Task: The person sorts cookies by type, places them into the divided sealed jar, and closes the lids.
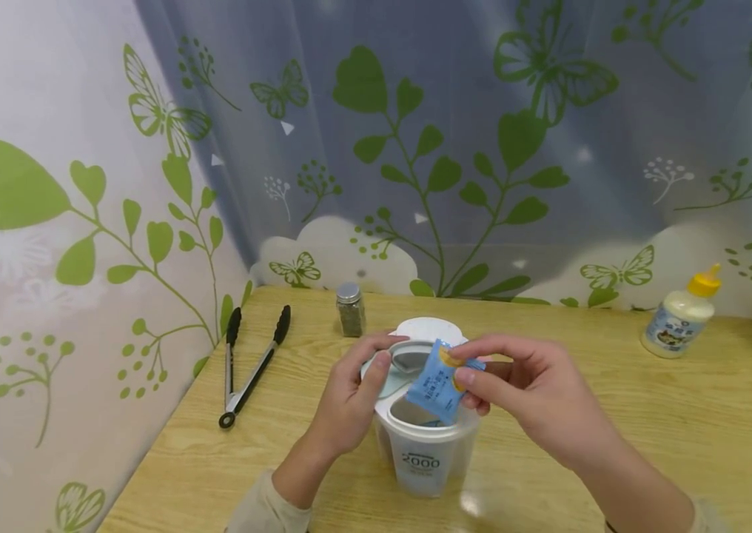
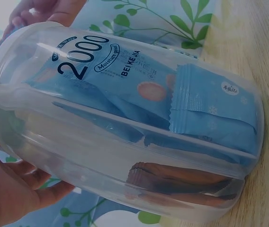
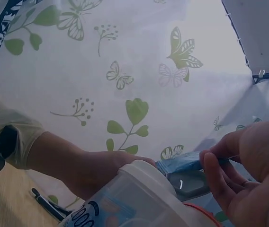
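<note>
A translucent storage container point(image 1: 424, 466) with a white lid stands upright on the table, marked "2000". One section of its lid is open. My left hand point(image 1: 349, 396) grips its upper left side, thumb by the lid's edge. In the left wrist view, fingers of the left hand point(image 2: 11, 194) reach around the container point(image 2: 101, 158). Between thumb and fingers my right hand point(image 1: 536, 385) pinches a small blue snack packet point(image 1: 439, 385), tilted over the opening. Blue packets point(image 2: 215, 104) and a brown packet point(image 2: 186, 177) lie inside separate compartments.
Metal tongs point(image 1: 257, 375) with black tips lie spread at the left. A small glass jar point(image 1: 351, 314) with a silver cap stands behind the container. At the far right is a squeeze bottle point(image 1: 676, 322) with a yellow cap. A patterned curtain point(image 1: 449, 148) hangs behind the table.
</note>
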`<state>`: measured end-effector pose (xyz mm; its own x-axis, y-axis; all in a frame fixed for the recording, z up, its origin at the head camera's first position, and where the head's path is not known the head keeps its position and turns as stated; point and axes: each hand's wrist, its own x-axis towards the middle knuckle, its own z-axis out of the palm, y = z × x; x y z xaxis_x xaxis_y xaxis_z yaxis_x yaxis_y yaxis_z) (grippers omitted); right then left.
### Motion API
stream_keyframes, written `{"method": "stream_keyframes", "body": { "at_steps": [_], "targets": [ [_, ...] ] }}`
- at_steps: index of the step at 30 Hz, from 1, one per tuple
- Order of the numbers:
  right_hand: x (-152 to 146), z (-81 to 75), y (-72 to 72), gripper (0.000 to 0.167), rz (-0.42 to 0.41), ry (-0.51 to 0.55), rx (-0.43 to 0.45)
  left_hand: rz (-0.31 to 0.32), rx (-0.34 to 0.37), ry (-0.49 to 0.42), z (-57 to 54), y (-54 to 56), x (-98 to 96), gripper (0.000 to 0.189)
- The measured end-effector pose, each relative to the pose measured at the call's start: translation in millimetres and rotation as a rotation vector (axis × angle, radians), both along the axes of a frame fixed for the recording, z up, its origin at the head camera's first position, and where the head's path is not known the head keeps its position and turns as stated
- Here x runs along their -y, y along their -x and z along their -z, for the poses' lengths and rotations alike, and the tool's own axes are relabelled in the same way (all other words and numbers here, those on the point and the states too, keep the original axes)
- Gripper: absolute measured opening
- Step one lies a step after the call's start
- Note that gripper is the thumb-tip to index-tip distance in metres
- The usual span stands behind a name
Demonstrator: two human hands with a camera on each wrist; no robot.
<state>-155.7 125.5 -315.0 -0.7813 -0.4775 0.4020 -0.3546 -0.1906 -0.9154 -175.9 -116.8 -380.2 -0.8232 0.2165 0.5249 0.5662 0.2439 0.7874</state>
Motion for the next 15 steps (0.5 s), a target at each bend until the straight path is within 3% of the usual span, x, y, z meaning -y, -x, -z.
{"method": "stream_keyframes", "body": {
  "at_steps": [6, 10, 15],
  "targets": [
    [4.5, 0.8, -8.1, 0.021, 0.082, -0.130, -0.097, -0.004, -0.012, -0.003, -0.8, 0.0, -0.2, 0.029],
    [4.4, 5.3, -9.8, 0.019, 0.119, -0.148, -0.152, -0.001, -0.015, -0.007, -0.2, -0.3, -0.5, 0.029],
    [1.3, 9.6, -9.4, 0.019, 0.257, -0.186, -0.135, 0.005, -0.013, -0.015, 0.0, -0.4, -1.0, 0.029]
  ]
}}
